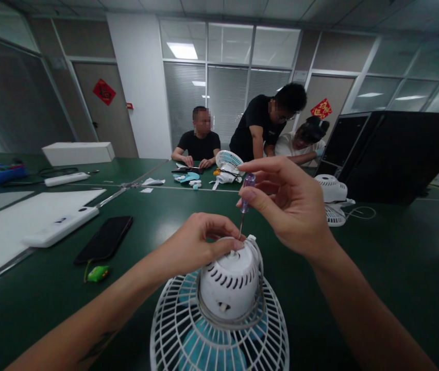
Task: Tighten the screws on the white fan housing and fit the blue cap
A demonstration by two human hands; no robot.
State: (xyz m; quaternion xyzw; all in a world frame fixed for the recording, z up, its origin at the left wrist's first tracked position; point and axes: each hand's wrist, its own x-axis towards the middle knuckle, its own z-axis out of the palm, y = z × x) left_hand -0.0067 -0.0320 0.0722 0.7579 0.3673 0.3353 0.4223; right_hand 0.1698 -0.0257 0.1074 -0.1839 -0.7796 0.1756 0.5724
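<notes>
A white fan [229, 288] with a slotted motor housing, a wire guard and blue blades lies guard-down in front of me, housing on top. In my right hand [292, 206] is a small screwdriver [248, 193] with a clear purple handle, pinched between thumb and fingers. Its thin shaft points down at the top of the housing. My left hand [214, 239] is closed at the housing's top, the thumb beside the screwdriver's tip and the fingers curled behind. The tip itself is hidden by the left fingers. A cable loops around the housing.
Left lie a black phone [105, 238], a green trinket [98, 273] and a white power strip [63, 226]. Another fan [333, 198] stands right, beside a large black monitor [405, 154]. Across the green table [157, 203], several people sit or stand near a further fan [228, 167].
</notes>
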